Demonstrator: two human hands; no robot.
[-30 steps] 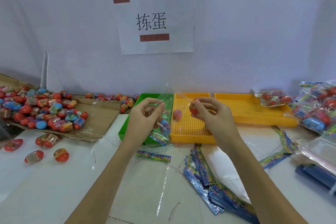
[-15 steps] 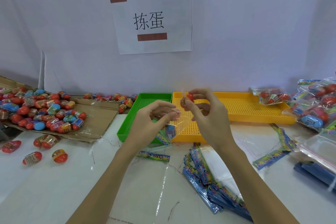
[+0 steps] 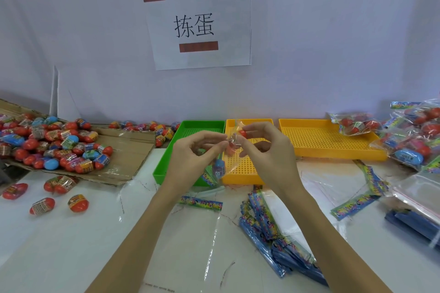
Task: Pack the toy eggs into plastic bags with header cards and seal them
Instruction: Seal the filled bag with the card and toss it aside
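Note:
Both hands are raised over the green tray (image 3: 166, 164) and the middle yellow tray (image 3: 245, 173). My left hand (image 3: 190, 157) pinches the mouth of a clear plastic bag (image 3: 229, 154) that hangs down with a blue toy egg (image 3: 217, 169) in its bottom. My right hand (image 3: 266, 150) pinches the bag's other edge and holds a red toy egg (image 3: 242, 133) at the opening. A heap of red and blue toy eggs (image 3: 52, 145) lies on flattened cardboard (image 3: 128, 150) at the left. Header cards (image 3: 201, 202) lie on the table below my hands.
A second yellow tray (image 3: 328, 140) stands at the right, with filled bags (image 3: 352, 123) piled beyond it. A stack of empty bags with blue headers (image 3: 269, 233) lies at the lower right. Three loose eggs (image 3: 59, 200) sit at the left front. A paper sign (image 3: 197, 24) hangs on the wall.
My hands have come closer together and slightly lower over the trays. The bag now hangs between them with the blue egg at its bottom, and the red egg is at the bag's mouth.

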